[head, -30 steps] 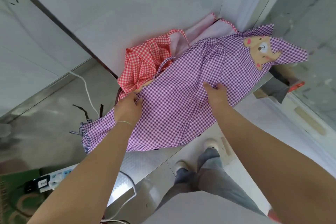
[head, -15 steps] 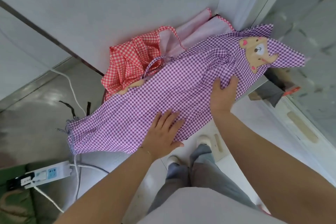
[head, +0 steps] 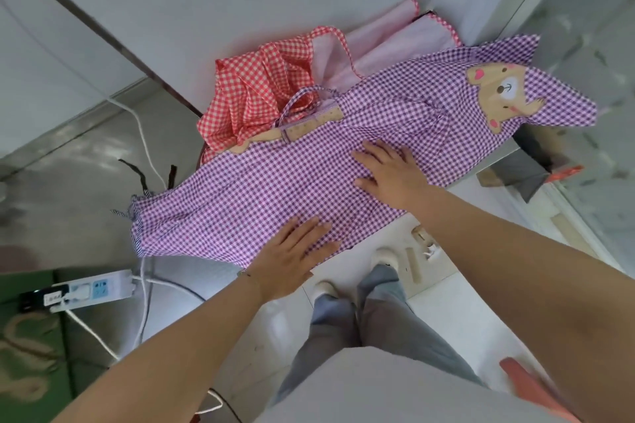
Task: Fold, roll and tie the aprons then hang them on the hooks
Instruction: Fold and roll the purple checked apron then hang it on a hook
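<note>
- The purple apron (head: pixel 275 189) lies spread lengthwise on the bench (head: pixel 178 278), checked purple and white, and covers most of its top.
- Its far end hangs past the bench edge at the right, near the glass; a bear patch (head: pixel 501 93) is sewn there.
- Its near-left end carries a gathered corner with a striped tie (head: pixel 132 213).
- A neck strap (head: pixel 302 96) loops up from the apron's upper edge, with a tan band just below it.
- The left hand (head: pixel 288 261) lies flat on the near edge of the purple apron, fingers straight and close together; its grip is wide and holds nothing.
- The right hand (head: pixel 391 172) presses palm-down on the middle of the same apron, fingers spread; its grip is also wide, with no cloth pinched.
- The two hands are apart, the right further up the cloth than the left.
- A red apron (head: pixel 254 93), checked red and white, sits crumpled behind the purple one against the wall, partly under it.
- Pink cloth (head: pixel 388 45) lies beside the red apron in the corner, touching the wall.
- A power strip (head: pixel 92 288) rests at the bench's left end, with white cables (head: pixel 144 134) running from it and along the wall.
- Below the bench edge the person's grey trousers (head: pixel 357 323) and pale shoes (head: pixel 323 288) show on the tiled floor.
</note>
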Demonstrator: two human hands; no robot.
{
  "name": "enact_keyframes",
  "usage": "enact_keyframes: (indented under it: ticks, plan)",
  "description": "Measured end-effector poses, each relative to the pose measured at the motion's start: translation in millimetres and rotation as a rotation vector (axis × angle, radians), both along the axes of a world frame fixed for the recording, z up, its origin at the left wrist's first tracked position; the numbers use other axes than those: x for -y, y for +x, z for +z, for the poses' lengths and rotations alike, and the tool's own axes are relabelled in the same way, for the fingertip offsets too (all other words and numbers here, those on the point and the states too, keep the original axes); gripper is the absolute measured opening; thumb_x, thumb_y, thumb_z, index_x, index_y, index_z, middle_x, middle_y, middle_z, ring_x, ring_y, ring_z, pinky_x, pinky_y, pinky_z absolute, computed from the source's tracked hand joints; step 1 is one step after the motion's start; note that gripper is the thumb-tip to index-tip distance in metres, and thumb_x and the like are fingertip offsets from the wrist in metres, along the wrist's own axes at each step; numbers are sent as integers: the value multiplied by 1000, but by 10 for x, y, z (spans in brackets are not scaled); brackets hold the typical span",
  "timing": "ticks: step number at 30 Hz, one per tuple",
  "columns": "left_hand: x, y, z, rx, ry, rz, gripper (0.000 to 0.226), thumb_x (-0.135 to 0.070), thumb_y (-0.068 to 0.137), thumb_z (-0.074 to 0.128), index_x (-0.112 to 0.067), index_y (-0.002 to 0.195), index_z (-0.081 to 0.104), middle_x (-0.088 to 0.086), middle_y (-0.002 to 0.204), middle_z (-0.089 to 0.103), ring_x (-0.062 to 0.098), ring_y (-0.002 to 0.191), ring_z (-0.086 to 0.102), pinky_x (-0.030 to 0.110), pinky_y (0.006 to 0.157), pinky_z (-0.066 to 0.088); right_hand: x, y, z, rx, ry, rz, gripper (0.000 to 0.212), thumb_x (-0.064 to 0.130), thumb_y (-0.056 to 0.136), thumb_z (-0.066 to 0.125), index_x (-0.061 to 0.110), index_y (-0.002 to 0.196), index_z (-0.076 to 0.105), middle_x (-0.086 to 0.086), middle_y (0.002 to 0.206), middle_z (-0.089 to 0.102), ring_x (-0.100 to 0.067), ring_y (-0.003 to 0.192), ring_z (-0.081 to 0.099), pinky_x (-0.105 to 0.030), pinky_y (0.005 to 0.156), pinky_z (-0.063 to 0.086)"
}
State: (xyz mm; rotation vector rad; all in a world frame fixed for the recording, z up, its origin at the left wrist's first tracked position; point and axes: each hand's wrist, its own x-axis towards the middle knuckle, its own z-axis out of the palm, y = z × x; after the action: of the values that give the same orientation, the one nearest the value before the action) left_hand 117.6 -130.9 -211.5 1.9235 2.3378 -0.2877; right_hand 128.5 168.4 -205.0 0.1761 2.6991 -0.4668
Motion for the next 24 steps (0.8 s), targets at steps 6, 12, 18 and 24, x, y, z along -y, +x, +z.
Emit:
enact_keyframes:
  ticks: [6, 12, 18, 24]
  plan:
    - [121, 90, 16, -6, -69, 202, 89, -49, 88, 56, -23, 154, 3, 7, 160, 12, 31, 146, 13, 50, 117, 14, -13, -108, 40, 111, -2, -6, 58, 51, 99, 34, 36, 151, 13, 11, 161, 0, -16, 148, 0, -57, 117, 3]
    - [134, 13, 142, 95, -210, 371, 68, -58, 97, 7, -21, 153, 10, 2, 155, 26, 22, 143, 17, 44, 117, 5, 246, 122, 220, -427, -85, 66, 48, 38, 98, 44, 16, 141, 43, -7, 145, 43, -27, 133, 40, -53, 111, 31]
    - [51, -120, 467, 455, -83, 465, 82, -64, 87, 0, -21, 151, 28, -2, 156, 29, 17, 145, 24, 35, 121, 11, 813, 468, 188, -52, 31, 512, 94, 84, 77, 18, 30, 153, 6, 3, 160, 16, -22, 148, 10, -52, 119, 5]
    - [-44, -338, 871, 742, 153, 852, 43, -32, 99, 34, -1, 120, 58, 16, 121, 61, 29, 111, 55, 26, 92, 35, 426, 262, 233, -31, 28, 312, 63, 45, 91, 52, 27, 147, 31, 5, 151, 39, -17, 136, 39, -43, 115, 25]
